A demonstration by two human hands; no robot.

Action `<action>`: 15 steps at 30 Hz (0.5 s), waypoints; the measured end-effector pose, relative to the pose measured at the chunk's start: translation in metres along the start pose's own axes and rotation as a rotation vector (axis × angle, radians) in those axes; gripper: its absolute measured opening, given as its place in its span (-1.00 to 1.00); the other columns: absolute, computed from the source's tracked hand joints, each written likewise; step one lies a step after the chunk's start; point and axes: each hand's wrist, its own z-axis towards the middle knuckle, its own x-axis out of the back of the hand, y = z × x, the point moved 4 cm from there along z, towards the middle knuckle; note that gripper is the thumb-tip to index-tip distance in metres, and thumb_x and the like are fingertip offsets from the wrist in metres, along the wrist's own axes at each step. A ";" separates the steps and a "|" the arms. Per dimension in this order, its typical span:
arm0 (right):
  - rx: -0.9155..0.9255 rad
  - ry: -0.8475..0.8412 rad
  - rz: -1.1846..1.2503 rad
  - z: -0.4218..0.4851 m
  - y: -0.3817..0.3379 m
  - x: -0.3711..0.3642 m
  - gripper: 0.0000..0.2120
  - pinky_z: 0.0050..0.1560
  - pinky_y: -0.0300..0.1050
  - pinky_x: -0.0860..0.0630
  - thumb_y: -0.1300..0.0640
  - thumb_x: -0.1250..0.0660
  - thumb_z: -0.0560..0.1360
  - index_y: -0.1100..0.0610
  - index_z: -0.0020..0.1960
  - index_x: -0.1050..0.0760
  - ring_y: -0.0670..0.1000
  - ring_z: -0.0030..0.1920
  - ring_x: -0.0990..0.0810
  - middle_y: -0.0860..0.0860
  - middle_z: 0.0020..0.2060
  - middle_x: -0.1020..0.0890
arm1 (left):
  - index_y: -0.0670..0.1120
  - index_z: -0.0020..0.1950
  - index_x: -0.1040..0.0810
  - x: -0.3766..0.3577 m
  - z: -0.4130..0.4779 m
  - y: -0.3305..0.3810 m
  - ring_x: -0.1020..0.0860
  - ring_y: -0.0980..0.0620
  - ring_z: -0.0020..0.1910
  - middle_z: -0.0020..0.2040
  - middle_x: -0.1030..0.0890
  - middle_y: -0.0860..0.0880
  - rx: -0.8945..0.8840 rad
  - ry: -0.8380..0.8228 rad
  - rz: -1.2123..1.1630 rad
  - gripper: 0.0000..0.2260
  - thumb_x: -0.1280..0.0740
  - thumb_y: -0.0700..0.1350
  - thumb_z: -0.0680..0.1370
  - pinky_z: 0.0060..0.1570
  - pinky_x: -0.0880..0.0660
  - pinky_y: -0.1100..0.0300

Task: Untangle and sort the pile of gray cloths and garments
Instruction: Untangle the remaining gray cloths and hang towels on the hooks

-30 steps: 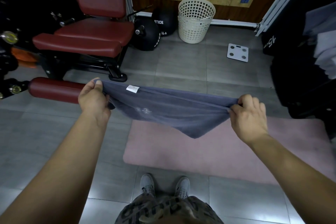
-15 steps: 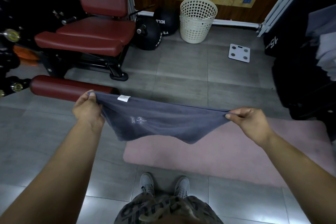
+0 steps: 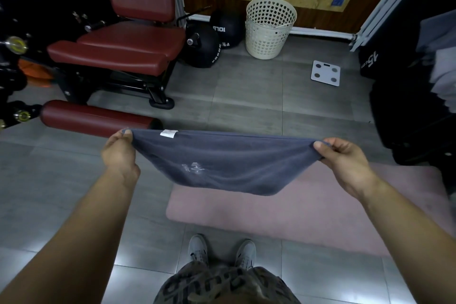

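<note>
Cloth between left grip, right grip

A cloth is held between the left hand and the right hand, above a mat. Behind it, a basket is flanked by a bench on the left and a scale on the right.

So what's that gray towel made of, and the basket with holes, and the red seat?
The gray towel looks like soft terry cotton or microfiber: matte, fuzzy, sagging limply. The laundry basket looks like cream molded plastic: smooth rim, rows of neat holes. The bench seat looks like red vinyl or leather over padding: slight sheen, plump rounded edges.
</note>
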 end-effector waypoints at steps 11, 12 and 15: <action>-0.135 0.330 -0.093 -0.008 -0.001 -0.061 -0.85 -0.09 0.33 -0.64 0.10 -0.35 0.53 0.17 -0.14 -0.47 0.24 -0.15 -0.64 0.11 -0.27 -0.59 | -0.11 -0.22 -0.57 -0.058 -0.061 -0.033 -0.53 0.06 -0.31 -0.25 -0.58 -0.07 -0.006 -0.244 0.003 -0.84 -0.38 -0.31 0.53 -0.21 -0.49 0.23; -0.117 0.292 -0.122 -0.014 -0.002 -0.072 -0.84 -0.11 0.29 -0.65 0.09 -0.36 0.51 0.17 -0.15 -0.48 0.25 -0.14 -0.65 0.11 -0.28 -0.60 | -0.13 -0.19 -0.59 -0.064 -0.074 -0.037 -0.55 0.08 -0.33 -0.25 -0.60 -0.06 -0.011 -0.291 0.002 -0.86 -0.39 -0.31 0.53 -0.22 -0.50 0.24; -0.042 0.195 -0.167 -0.033 -0.005 -0.102 -0.81 -0.15 0.04 -0.63 0.13 -0.39 0.52 0.19 -0.19 -0.47 0.09 -0.30 -0.57 0.10 -0.34 -0.57 | -0.18 -0.14 -0.65 -0.078 -0.118 -0.046 -0.57 0.21 -0.39 -0.31 -0.64 0.00 -0.108 -0.403 0.094 -0.92 -0.41 -0.31 0.53 -0.29 -0.50 0.35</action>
